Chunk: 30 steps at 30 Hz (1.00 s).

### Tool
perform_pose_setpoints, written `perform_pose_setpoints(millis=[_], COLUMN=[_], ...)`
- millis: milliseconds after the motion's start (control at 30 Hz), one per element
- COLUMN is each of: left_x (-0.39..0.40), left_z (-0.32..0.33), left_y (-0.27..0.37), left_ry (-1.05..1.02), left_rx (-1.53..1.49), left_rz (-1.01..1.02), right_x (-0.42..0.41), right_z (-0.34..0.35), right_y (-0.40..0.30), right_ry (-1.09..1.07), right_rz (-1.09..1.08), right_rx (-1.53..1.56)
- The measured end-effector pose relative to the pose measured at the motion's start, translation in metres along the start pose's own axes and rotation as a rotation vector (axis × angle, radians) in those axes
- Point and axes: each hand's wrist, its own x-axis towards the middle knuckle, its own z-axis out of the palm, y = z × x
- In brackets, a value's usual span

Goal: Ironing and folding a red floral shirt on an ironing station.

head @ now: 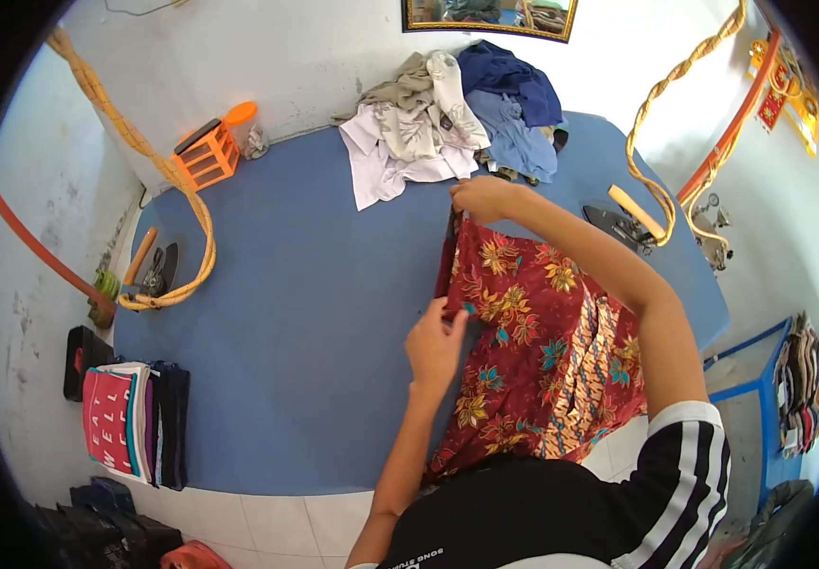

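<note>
A dark red batik garment (516,320) with yellow and teal flowers and a patterned band lies over the blue padded table (296,320) and hangs past its near edge against my body. My right hand (484,199) pinches the garment's far upper corner, its fingers closed on the cloth. Nearer to me, my left hand (438,341) holds the same left edge between thumb and fingers. Between both hands the edge runs fairly straight, with a darker inner side showing.
Crumpled clothes (424,121) lie at the back. A steam iron (157,270) stands at the left, another iron (623,220) at the right, both with roped hoses. Folded clothes (136,423) sit at the near left corner. An orange basket (207,156) stands at the back left.
</note>
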Motion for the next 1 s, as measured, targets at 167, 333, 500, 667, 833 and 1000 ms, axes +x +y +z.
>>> perform_pose_setpoints(millis=[167,333,500,667,833,1000], left_x=[0.018,0.013,-0.033,-0.047,-0.026,0.021], left_z=[-0.011,-0.011,-0.034,-0.060,-0.067,-0.028], left_y=[-0.013,-0.014,-0.030,-0.091,-0.067,-0.067], left_ry=[0.291,0.492,0.293,0.361,0.365,0.298], left_rx=[0.088,-0.086,-0.442,0.185,0.542,-0.029], left_rz=[0.386,0.489,-0.094,-0.045,-0.074,0.272], right_x=[-0.046,-0.056,-0.015,0.052,0.058,-0.003], right_z=[-0.057,-0.064,-0.035,0.058,0.086,0.072], right_y=[-0.002,-0.021,-0.069,-0.143,-0.179,-0.203], right_ry=[0.025,0.210,0.440,0.601,1.010,0.962], right_rz=[-0.124,-0.179,-0.190,-0.145,0.114,0.209], right_rx=[0.404,0.799,1.105,0.934,0.485,0.834])
